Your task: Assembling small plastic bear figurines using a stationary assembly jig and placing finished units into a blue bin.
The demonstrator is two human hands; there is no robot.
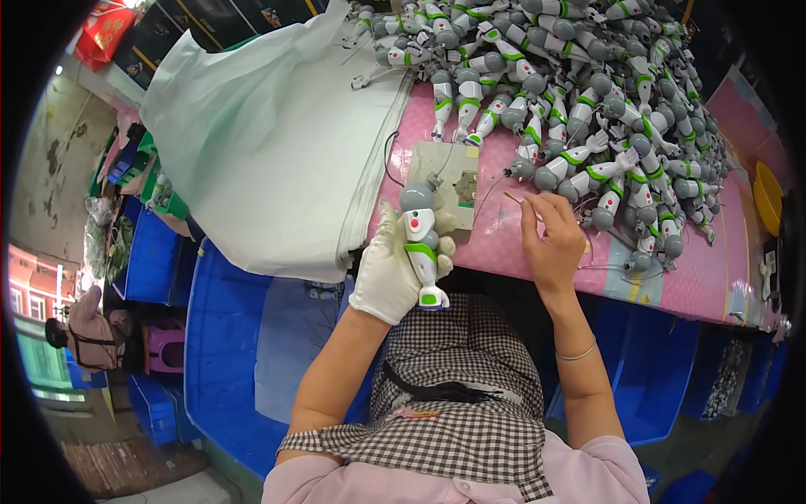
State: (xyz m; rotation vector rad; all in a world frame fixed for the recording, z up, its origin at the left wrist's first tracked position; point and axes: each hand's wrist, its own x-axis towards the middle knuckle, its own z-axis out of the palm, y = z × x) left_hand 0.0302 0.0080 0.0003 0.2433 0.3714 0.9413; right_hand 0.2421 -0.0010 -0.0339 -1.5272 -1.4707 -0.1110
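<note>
My left hand [388,273], in a white glove, is closed around a toy arm [420,238]. That arm has a grey ball shoulder, a white body with a red button, a green band and a purple-edged end. Thin wires stick up from its shoulder. My bare right hand [552,242] is raised to the right of it, thumb and fingers pinched on a slim tan stick-like piece [511,196]; its kind is unclear. A thin wire runs near these fingers. Behind the toy arm lies a flat pale grey box [432,160] with a small panel, partly hidden.
A large heap of similar toy arms [579,109] covers the table's back and right. White sheets [252,160] drape over its left side. Pink covering [504,244] lies on the tabletop. Blue bins [222,344] stand below, a yellow basin [766,197] at far right. Another person [94,332] is far left.
</note>
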